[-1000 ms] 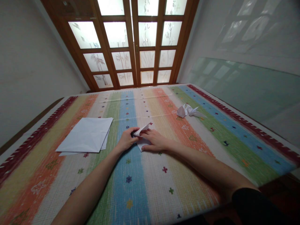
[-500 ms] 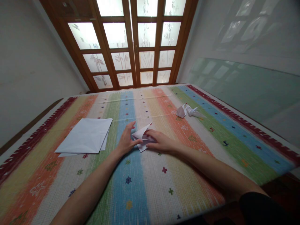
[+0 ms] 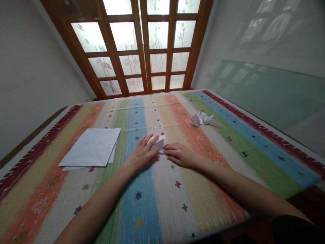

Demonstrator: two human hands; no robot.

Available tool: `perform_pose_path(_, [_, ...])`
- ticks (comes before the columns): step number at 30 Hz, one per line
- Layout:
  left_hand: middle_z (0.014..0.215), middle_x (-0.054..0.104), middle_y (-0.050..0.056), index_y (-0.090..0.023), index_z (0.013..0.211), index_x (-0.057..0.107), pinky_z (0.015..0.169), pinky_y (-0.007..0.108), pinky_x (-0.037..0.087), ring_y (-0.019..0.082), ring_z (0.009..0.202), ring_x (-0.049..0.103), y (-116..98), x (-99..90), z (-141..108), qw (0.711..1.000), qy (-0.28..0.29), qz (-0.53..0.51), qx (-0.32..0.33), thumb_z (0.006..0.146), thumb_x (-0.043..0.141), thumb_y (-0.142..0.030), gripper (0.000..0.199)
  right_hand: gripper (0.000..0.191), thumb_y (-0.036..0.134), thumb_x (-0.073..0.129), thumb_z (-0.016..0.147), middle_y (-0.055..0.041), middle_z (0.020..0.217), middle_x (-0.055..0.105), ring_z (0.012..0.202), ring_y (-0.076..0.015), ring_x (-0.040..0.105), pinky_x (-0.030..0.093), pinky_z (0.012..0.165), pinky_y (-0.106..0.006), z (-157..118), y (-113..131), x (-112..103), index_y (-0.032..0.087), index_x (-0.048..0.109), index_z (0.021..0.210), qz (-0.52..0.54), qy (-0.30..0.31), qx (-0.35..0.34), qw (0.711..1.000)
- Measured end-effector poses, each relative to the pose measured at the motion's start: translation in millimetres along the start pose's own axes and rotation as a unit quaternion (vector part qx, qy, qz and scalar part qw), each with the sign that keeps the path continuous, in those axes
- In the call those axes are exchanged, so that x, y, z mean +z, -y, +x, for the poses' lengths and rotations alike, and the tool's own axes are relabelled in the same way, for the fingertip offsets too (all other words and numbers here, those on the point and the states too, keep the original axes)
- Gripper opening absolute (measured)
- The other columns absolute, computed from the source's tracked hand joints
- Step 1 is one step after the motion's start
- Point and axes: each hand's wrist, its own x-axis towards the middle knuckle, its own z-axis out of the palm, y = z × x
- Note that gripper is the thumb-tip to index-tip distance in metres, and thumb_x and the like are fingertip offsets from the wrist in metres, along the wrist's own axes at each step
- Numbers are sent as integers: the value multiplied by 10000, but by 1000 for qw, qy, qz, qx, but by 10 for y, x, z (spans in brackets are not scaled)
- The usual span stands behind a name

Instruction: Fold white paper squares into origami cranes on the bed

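Note:
A small folded white paper point(image 3: 159, 143) lies on the striped tablecloth between my hands, with a flap standing up. My left hand point(image 3: 143, 153) rests over its left side, fingers spread and lying on the paper and cloth. At the paper's right edge is my right hand point(image 3: 179, 154), its fingers together and the tips touching the paper. The paper's left part is hidden under my left fingers.
A stack of white square sheets point(image 3: 90, 147) lies to the left. Folded white paper figures point(image 3: 203, 118) sit at the back right. The tablecloth point(image 3: 177, 210) covers the table, and paned doors point(image 3: 158, 61) stand behind it.
My left hand has moved right and down over the paper, its fingers now flatter. My right fingers have left the inside of the fold and lie at its right edge. The paper has turned.

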Motion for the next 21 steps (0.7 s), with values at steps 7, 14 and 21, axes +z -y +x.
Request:
perform_pose_path(7, [1330, 558, 95, -196, 833, 697, 1065, 508, 347, 309, 1287, 434, 43, -19, 106, 998, 27, 61, 9, 886, 575, -256, 145, 264, 263, 504, 928, -129, 1165, 676, 1091, -243, 622, 483, 955, -424, 9, 7, 39, 157, 683, 1091, -18, -25, -17, 999])
perform_pose_path(14, [1197, 639, 103, -167, 795, 726, 1000, 488, 394, 310, 1168, 534, -37, 7, 280, 994, 52, 75, -59, 886, 574, -236, 189, 233, 244, 495, 928, -112, 1079, 709, 1027, -216, 653, 504, 933, -396, -10, 20, 67, 159, 690, 1022, 2, -47, -25, 999])
perform_pose_path(21, [1126, 658, 113, -155, 766, 722, 972, 473, 394, 299, 1116, 552, -82, 15, 323, 992, 62, 76, -80, 863, 593, -205, 169, 234, 220, 478, 923, -114, 1028, 712, 956, -207, 663, 524, 867, -367, 5, 70, 40, 153, 656, 1058, 21, -58, -6, 998])
